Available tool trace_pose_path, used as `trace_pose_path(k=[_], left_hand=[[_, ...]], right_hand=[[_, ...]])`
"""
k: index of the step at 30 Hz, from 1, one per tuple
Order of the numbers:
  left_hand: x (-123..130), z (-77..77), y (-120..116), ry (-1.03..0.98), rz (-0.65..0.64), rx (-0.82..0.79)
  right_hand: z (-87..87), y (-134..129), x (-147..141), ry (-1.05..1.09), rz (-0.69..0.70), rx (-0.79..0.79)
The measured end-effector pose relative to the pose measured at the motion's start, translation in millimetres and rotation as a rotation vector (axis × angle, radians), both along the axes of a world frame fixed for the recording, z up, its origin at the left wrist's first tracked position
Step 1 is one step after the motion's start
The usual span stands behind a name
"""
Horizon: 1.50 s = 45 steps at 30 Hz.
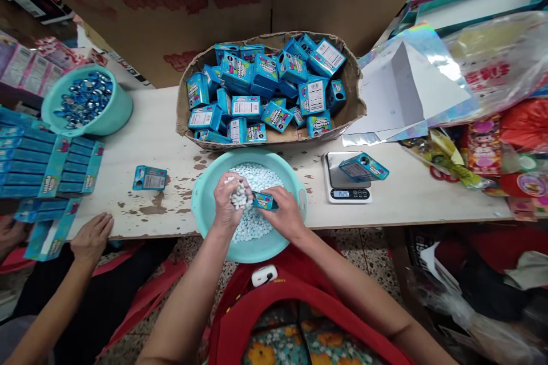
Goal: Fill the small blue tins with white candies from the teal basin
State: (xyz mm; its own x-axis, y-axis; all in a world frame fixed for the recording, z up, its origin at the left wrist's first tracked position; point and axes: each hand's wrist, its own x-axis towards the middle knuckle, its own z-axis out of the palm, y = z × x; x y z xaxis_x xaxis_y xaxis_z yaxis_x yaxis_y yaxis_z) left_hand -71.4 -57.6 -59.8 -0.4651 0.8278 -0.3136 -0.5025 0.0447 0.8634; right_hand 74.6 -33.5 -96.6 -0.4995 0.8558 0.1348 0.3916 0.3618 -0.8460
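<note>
Over a teal basin [201, 199] of small white candies [256, 227], my left hand [229, 205] is cupped around a heap of the candies. My right hand [285, 211] grips a small blue candy box [262, 201], its end close against the candies in my left palm. Right of the basin, a digital scale [350, 194] has another blue box [365, 166] lying tilted on it. One more blue box [149, 178] rests on the table to the left.
Behind the basin stands a cut cardboard carton [274, 141] full of blue boxes. At left are a teal bucket [122, 105] of shiny blue pieces, stacked display boxes [25, 159] and a co-worker's hand [92, 235]. Silvery sheets [411, 85] and bagged sweets [483, 148] lie right.
</note>
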Motion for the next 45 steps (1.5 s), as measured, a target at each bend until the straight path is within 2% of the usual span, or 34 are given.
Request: trace_pose_path(k=[3, 5, 10, 21, 31, 37, 42, 45], left_hand=[[7.7, 6.4, 7.5, 0.015, 0.162, 0.094], [10.2, 8.8, 9.8, 0.02, 0.204, 0.109], [14.8, 13.7, 12.4, 0.005, 0.228, 0.029], [26.6, 24.3, 14.2, 0.175, 0.287, -0.046], [37.6, 24.2, 17.8, 0.191, 0.266, -0.04], [42.3, 26.2, 23.5, 0.227, 0.266, -0.036], [42.7, 28.5, 22.4, 0.181, 0.146, -0.047], [42.9, 32.2, 20.3, 0.118, 0.144, -0.015]], right_hand=[[12.8, -2.8, -1.6, -0.026, 0.037, 0.022], [20.8, -2.8, -1.0, -0.032, 0.043, 0.024], [28.9, 0.0, 0.7, -0.032, 0.034, -0.002], [36.6, 0.4, 8.2, 0.024, 0.005, -0.039], [36.5, 2.1, 13.5, 0.018, -0.009, -0.044], [37.0, 0.8, 15.8, 0.053, 0.028, -0.07], [32.5, 3.5, 19.0, 0.125, -0.032, -0.127], [31.4, 4.5, 20.3, 0.17, -0.043, -0.134]])
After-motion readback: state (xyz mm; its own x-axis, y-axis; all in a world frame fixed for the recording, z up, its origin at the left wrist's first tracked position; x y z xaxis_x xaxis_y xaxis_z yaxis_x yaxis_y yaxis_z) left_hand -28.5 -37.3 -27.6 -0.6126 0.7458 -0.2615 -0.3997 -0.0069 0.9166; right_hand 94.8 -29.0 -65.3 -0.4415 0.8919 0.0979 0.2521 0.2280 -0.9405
